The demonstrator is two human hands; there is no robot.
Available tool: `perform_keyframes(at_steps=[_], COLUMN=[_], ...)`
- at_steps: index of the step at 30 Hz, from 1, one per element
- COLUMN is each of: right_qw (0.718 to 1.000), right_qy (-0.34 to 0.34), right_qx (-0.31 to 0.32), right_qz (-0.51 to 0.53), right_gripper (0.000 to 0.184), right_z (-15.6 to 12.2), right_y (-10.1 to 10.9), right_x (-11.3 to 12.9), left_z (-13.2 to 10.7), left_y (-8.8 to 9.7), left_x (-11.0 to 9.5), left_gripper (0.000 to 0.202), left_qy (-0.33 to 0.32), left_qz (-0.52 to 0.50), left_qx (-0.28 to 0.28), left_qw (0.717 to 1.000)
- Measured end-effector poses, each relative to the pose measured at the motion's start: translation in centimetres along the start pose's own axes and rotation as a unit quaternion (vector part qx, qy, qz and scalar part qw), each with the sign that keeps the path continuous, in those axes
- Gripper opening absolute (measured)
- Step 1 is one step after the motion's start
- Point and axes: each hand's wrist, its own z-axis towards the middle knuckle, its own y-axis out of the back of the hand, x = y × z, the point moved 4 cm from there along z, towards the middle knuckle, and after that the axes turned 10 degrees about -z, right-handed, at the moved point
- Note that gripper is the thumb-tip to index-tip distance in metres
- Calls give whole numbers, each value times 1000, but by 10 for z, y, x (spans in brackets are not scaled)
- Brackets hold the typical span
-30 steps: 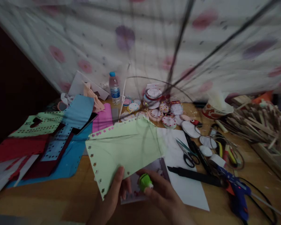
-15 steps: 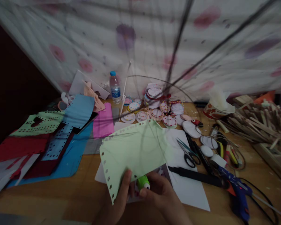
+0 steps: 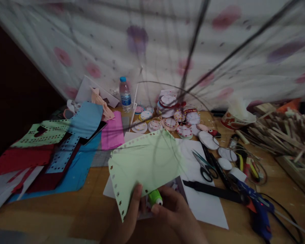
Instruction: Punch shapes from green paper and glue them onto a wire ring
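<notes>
My left hand [image 3: 128, 217] pinches the lower edge of a pale green paper sheet [image 3: 144, 166] with a row of punched star holes along its border. The sheet is lifted over the wooden table. My right hand [image 3: 174, 210] is closed around a small green craft punch [image 3: 155, 197], which sits at the sheet's bottom edge. Under my hands lies a white printed sheet [image 3: 205, 200].
Coloured paper sheets [image 3: 73, 149] cover the left. A water bottle [image 3: 124, 95] and round decorated discs [image 3: 171, 118] stand at the back. Scissors [image 3: 204, 166], a black strip [image 3: 210, 189] and a blue glue gun [image 3: 256, 210] lie right. Wooden sticks [image 3: 282, 132] fill the far right.
The green sheet has swung right and drawn in toward me, its left corner now nearer the middle. Both hands have shifted slightly right; the punch stays at the sheet's edge.
</notes>
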Motion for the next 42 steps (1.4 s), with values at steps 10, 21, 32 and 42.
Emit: perform_keyframes(at_steps=[10,21,32,42], right_qw=[999,978,978,978], right_qy=[-8,-41,-53,-55], right_qx=[-35,11,-13,-41], right_qz=[26,203,200,195], right_gripper=[23,20,22,23], right_z=[1,4,7,6], right_y=[11,0,3,-1], right_x=[-15,-15,-17,-6], left_z=[-1,-2,-2,-4], left_y=[-6,-12,-11,-9], left_x=[3,9,4,0], left_gripper=[54,59,54,55], left_qy=[-8,3,-26,-38], left_qz=[6,15,-5,-11], left_qx=[87,147,140,127], left_qw=[996,989,990,991])
